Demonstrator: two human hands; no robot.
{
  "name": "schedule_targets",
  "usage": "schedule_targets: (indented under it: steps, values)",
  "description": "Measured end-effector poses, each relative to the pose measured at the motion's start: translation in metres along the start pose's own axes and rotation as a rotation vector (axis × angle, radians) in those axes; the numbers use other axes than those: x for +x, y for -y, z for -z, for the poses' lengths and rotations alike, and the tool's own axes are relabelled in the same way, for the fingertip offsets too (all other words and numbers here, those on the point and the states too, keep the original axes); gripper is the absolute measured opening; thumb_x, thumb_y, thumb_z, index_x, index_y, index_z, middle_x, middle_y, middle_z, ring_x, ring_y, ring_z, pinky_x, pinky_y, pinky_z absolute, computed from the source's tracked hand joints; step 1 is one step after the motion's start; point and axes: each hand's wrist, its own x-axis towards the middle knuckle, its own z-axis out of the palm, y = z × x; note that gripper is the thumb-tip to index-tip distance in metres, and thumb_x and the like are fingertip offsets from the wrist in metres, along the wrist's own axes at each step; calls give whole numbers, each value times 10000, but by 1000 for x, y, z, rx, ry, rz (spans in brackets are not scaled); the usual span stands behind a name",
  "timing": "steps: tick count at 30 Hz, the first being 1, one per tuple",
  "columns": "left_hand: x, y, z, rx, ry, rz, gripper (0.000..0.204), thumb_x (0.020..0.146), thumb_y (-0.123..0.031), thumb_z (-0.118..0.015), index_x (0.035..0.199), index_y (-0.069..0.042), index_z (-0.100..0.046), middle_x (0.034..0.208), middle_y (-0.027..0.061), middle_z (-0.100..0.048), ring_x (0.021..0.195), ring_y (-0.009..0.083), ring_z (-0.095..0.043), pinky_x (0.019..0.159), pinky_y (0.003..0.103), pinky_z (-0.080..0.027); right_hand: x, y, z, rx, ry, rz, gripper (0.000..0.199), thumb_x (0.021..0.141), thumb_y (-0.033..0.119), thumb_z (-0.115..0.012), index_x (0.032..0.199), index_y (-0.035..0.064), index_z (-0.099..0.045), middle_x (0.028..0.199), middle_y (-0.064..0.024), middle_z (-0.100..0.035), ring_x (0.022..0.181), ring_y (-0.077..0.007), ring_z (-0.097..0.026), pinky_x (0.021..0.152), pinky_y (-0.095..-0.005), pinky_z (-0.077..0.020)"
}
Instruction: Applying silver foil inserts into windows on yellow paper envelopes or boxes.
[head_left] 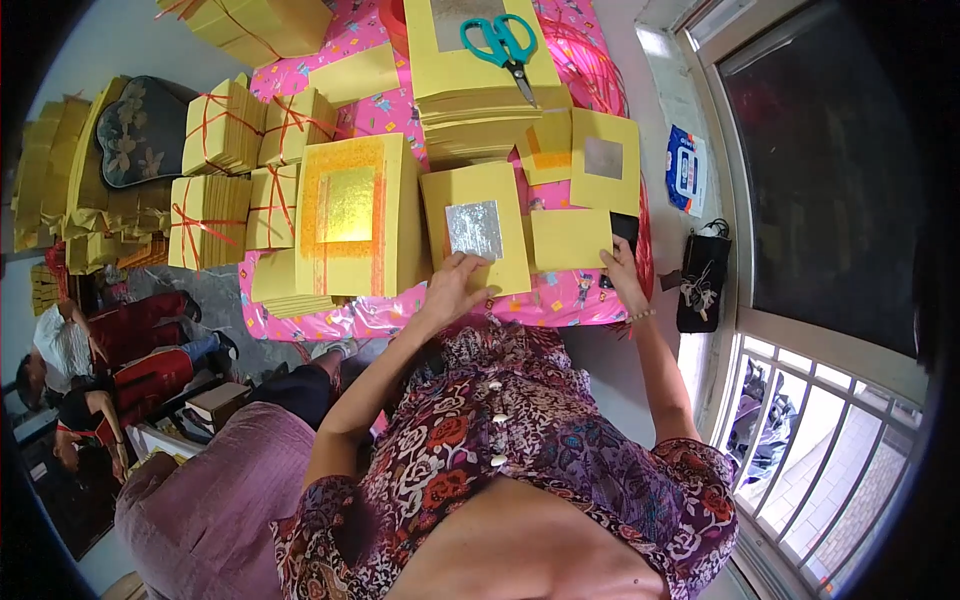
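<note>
While both hands work at the near edge of the pink table (370, 318), yellow paper crowds them. Left: orange-framed block (350, 215), standing close beside the left hand, with red-tied bundles (222, 128) beyond it. Ahead: tall stack (480, 95), teal scissors (514, 68) lying on top, blocking the far side. Right of that: grey-square sheet (605, 185). A person in purple (220, 480) sits near on the left.

Left hand (452, 292): forearm angled inward, fingers laid over the lower edge of the silver-square sheet (475, 230), thumb spread away from them; no pinch. Right hand (626, 275): arm reaching forward, fingertips at the right edge of the plain sheet (570, 240), which lies just right of the silver-square one. Whether thumb and fingers pinch that edge, cannot tell at this angle.

Containers: blue-and-white pack (686, 170) on the sill; black pouch (705, 275) below it, keys (698, 293) lying on top.
</note>
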Motion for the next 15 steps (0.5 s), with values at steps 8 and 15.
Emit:
schedule_targets:
  steps: [8,15]
  values:
    - [-2,0,-5,176,76,-99,595,678,-154,-820,1181,-35,-524,1128,162,-522,1080,359,-507,954,439,-446,-5,6,-26,-809,-204,376,448,852,88,-661,1244,31,-453,1014,-178,-602,919,-383,-597,804,-436,-497]
    - [-4,2,-3,139,78,-100,505,679,-112,-791,1110,-23,-544,1111,157,-536,1077,359,-509,945,433,-450,-34,80,-58,-909,-278,813,411,807,155,-708,1171,45,-553,1020,-155,-568,967,-376,-560,827,-450,-474]
